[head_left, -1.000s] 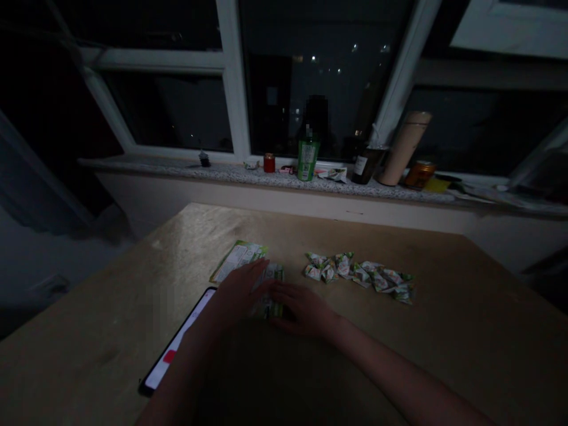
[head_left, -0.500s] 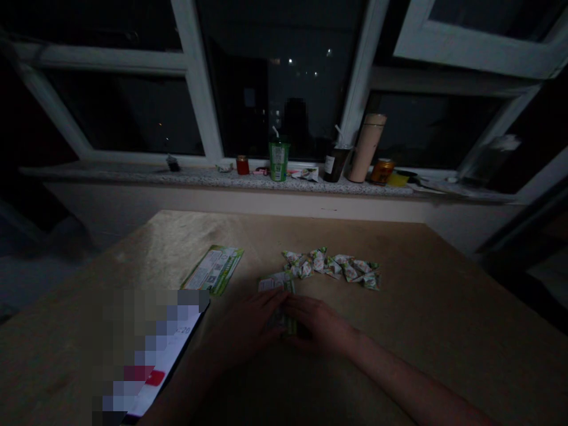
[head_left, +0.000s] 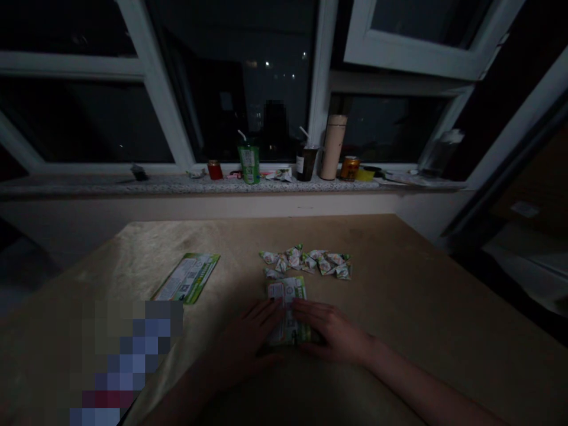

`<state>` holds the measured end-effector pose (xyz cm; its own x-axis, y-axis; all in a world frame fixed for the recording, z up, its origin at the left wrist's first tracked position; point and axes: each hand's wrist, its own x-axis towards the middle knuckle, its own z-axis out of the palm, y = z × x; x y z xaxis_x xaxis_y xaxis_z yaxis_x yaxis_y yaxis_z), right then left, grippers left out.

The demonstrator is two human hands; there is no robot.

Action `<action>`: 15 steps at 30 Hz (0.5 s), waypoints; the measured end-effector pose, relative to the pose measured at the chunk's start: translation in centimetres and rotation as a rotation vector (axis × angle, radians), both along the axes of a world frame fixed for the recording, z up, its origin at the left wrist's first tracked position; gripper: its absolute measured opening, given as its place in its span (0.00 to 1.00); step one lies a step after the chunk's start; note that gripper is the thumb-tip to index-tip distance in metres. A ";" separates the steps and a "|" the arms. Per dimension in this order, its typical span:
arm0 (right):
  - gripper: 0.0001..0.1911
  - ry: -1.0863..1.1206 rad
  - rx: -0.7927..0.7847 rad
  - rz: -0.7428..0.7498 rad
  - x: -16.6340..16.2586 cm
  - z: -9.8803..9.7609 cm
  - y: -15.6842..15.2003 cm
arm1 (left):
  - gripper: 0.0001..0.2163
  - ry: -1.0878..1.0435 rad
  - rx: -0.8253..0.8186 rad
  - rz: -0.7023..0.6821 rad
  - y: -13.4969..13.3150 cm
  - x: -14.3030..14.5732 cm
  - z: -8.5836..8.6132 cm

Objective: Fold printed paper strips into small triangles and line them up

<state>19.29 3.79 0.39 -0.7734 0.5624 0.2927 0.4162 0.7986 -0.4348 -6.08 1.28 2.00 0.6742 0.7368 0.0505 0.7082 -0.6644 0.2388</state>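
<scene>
A green and white printed packet lies flat on the table before me. My left hand rests on its left side, fingers stretched out and palm down. On its right side lies my right hand, also flat, with the fingers extended. The middle of the packet shows between my fingertips; its side edges are partly covered. Just beyond it sits a loose row of several small wrapped pieces with twisted ends, like candies. Another green and white packet lies flat to the left.
A blurred-out, phone-like device is at the table's left front. Along the granite windowsill stand a green cup, a dark drink cup, a pink thermos, a red jar and an orange can.
My hands have moved apart, and more of the packet between them is exposed. The view has turned to the right, so the sill and table items sit further left.
</scene>
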 end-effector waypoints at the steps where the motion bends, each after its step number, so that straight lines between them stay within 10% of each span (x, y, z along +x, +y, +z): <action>1: 0.29 0.003 -0.002 -0.007 0.3 0.1 -0.1 | 0.32 0.006 -0.001 -0.007 0.0 0.2 -0.1; 15: 0.27 -0.010 0.000 -0.017 2.6 0.6 -2.3 | 0.31 0.034 0.008 -0.104 -0.4 1.6 -0.6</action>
<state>21.90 1.50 0.96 -0.7669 0.5751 0.2850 0.4338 0.7917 -0.4301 -4.46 0.86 1.36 0.7485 0.6624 0.0315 0.6429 -0.7366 0.2101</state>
